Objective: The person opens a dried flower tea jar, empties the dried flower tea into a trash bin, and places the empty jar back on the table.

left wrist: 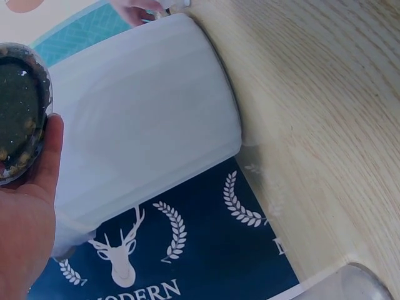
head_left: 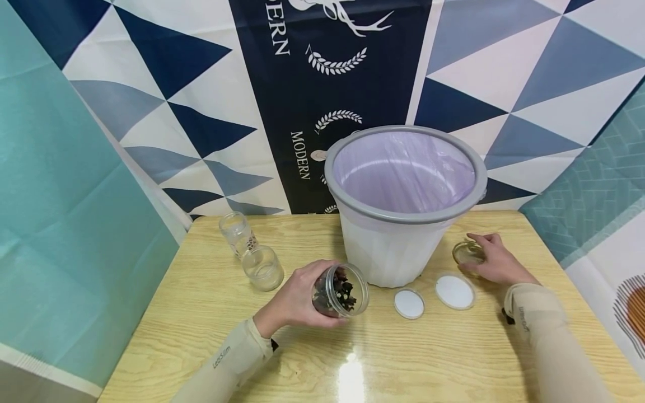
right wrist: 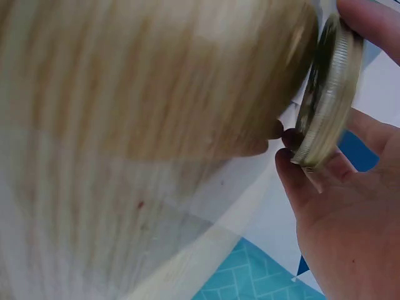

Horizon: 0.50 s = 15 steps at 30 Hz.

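Note:
My left hand [head_left: 300,295] grips a clear jar [head_left: 322,296] from its left side. The jar tilts, with its uncovered mouth facing right, and dark dried pieces [head_left: 344,290] lie inside. In the left wrist view the jar's base [left wrist: 22,112] shows at the left edge. On the right of the table, my right hand [head_left: 496,262] pinches a gold-coloured lid [head_left: 468,253] by its rim. Thumb and fingers hold the ribbed edge of that lid [right wrist: 334,94] in the right wrist view. Two round white lids [head_left: 409,303] [head_left: 455,291] lie between the hands.
A white bin [head_left: 388,252] with a grey rim and purple liner stands at the back of the wooden table [head_left: 201,347]. At the back left are a tall printed glass [head_left: 237,232] and a shorter clear glass container [head_left: 263,268]. Patterned cloth hangs behind.

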Motion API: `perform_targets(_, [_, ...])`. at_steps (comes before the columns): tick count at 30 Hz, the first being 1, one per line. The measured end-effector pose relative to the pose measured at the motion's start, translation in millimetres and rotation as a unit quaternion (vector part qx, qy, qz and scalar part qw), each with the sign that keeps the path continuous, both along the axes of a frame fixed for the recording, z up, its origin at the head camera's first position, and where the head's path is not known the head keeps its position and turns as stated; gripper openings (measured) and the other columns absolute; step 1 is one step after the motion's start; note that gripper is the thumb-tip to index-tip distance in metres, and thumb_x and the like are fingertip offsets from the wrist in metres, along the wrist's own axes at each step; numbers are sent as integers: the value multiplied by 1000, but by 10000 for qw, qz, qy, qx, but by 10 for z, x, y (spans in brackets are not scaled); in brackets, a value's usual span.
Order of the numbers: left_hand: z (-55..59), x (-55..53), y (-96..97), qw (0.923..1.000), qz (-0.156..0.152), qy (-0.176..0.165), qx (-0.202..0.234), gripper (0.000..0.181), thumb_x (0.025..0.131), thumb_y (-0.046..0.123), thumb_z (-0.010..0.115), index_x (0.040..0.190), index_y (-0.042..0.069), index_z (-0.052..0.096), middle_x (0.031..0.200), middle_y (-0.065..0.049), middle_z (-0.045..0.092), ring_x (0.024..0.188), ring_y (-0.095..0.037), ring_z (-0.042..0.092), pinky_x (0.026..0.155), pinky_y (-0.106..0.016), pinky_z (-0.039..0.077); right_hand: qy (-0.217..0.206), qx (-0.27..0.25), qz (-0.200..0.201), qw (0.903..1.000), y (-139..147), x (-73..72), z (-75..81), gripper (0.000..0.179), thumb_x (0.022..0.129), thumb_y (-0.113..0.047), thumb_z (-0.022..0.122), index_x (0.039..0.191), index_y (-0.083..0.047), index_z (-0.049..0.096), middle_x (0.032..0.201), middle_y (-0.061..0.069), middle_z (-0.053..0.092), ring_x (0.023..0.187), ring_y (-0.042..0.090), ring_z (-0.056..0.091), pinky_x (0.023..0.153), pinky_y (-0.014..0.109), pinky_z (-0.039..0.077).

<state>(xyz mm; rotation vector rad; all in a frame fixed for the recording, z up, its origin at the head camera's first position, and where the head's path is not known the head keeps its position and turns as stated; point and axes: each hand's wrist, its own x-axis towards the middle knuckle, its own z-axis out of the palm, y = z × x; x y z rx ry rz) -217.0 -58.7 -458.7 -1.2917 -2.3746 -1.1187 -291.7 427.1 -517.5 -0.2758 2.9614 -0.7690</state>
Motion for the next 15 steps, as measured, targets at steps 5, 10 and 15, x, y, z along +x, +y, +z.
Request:
perform_targets(5, [-12, 4, 8, 10000, -23, -59, 55, 94, 60, 33, 98, 141, 11, 54, 129, -5, 68, 117, -17, 67, 102, -29, 56, -15, -29, -2, 10000, 13, 13, -29, 91, 89, -30, 77, 154, 12, 30, 139, 43, 28, 123, 60, 43, 101, 75, 38])
perform_targets(10, [-24, 9, 7, 10000, 2, -51, 13, 93, 61, 35, 97, 141, 11, 54, 129, -6, 68, 117, -17, 67, 101, -30, 56, 55, -16, -3, 10000, 21, 37, -34, 91, 87, -31, 80, 152, 13, 33, 138, 43, 30, 123, 59, 43, 101, 74, 39])
perform_targets(15, [-23, 8, -10, 9999, -1, -145, 29, 94, 61, 35, 98, 141, 11, 54, 129, -6, 68, 117, -16, 67, 101, -31, 56, 69, -59, 19, 10000, 1, 53, -12, 93, 86, -33, 82, 151, 13, 34, 138, 43, 32, 123, 59, 44, 100, 74, 39])
